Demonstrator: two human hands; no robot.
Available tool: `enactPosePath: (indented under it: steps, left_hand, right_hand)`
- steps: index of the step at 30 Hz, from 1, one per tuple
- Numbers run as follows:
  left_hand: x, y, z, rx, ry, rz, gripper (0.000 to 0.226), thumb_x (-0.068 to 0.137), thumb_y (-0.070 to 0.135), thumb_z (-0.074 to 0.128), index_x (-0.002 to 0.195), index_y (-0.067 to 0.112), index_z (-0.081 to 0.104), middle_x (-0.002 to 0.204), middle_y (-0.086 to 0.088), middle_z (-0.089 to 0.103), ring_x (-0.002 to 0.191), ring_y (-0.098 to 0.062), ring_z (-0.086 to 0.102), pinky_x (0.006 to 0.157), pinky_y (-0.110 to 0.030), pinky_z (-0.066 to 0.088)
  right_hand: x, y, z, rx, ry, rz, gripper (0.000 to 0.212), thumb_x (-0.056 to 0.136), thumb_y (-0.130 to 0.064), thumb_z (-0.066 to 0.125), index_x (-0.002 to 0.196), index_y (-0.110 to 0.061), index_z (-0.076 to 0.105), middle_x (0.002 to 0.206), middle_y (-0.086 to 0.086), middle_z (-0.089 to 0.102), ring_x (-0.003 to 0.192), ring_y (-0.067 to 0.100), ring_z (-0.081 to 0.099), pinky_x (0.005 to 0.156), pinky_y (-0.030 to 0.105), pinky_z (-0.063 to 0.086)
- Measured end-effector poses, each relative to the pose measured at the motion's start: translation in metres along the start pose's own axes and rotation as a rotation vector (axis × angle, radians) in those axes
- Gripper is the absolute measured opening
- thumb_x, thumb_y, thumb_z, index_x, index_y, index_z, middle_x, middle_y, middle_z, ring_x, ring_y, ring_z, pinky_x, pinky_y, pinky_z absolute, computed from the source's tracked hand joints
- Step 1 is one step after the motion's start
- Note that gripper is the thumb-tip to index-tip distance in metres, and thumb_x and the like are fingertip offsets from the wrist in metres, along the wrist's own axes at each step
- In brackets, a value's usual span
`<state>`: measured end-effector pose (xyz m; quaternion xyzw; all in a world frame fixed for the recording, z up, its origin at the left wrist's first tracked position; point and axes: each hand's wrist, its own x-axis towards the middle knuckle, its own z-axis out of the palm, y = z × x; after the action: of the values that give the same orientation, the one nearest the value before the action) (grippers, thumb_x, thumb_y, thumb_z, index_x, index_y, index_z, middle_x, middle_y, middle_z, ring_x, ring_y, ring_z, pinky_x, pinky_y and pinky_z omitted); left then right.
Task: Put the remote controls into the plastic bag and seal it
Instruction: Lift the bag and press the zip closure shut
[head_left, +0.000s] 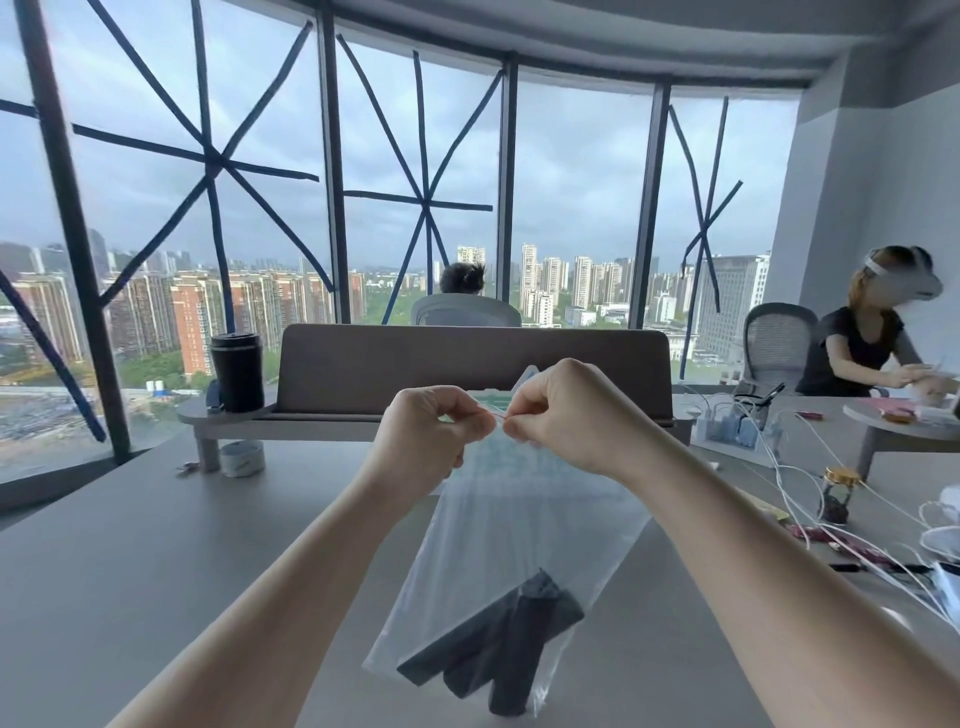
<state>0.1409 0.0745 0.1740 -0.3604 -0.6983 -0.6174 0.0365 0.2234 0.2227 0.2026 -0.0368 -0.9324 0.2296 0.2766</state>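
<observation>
Nearest, three dark remote controls (498, 649) are seen lying together at the bottom of a clear plastic bag (519, 519) held above the grey table (156, 571). Farther up, the bag's top edge is pinched between the fingers of the left hand (428, 436) and right hand (566, 415), close together. Loading appears done; sealing seems under way, though not confirmed closed.

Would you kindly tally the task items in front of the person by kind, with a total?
Dark grey remote controls, inside the bag: 3
Clear plastic bag, top pinched by left hand and right hand: 1
Total: 4
</observation>
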Motion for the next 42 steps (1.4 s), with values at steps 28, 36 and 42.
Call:
enactPosePath:
  steps: [28, 36, 42]
  left_hand:
    - [0.008, -0.029, -0.051, -0.249, 0.415, -0.086, 0.017, 0.075, 0.002, 0.071, 0.061, 0.010, 0.068, 0.045, 0.006, 0.052, 0.046, -0.015, 0.034, 0.040, -0.020, 0.030]
    - [0.008, -0.036, -0.070, -0.273, 0.430, -0.084, 0.012, 0.076, 0.003, 0.071, 0.065, 0.009, 0.068, 0.050, 0.000, 0.050, 0.040, -0.011, 0.034, 0.040, -0.018, 0.027]
    - [0.009, -0.038, -0.082, -0.307, 0.448, -0.075, 0.019, 0.075, -0.001, 0.068, 0.060, 0.011, 0.064, 0.039, 0.009, 0.047, 0.038, -0.011, 0.032, 0.039, -0.018, 0.025]
  right_hand:
    - [-0.032, 0.028, 0.011, -0.206, 0.033, 0.017, 0.014, 0.096, -0.028, 0.056, 0.089, -0.022, 0.066, 0.086, -0.010, 0.060, 0.082, 0.018, 0.057, 0.078, 0.037, 0.051]
    - [-0.039, 0.016, 0.002, -0.306, 0.060, -0.038, 0.018, 0.098, -0.026, 0.052, 0.079, -0.025, 0.050, 0.086, -0.009, 0.056, 0.083, 0.022, 0.056, 0.077, 0.037, 0.049]
    - [-0.035, -0.001, -0.002, -0.348, 0.133, -0.057, 0.021, 0.098, -0.024, 0.052, 0.078, -0.022, 0.049, 0.097, 0.000, 0.068, 0.089, 0.028, 0.062, 0.075, 0.036, 0.048]
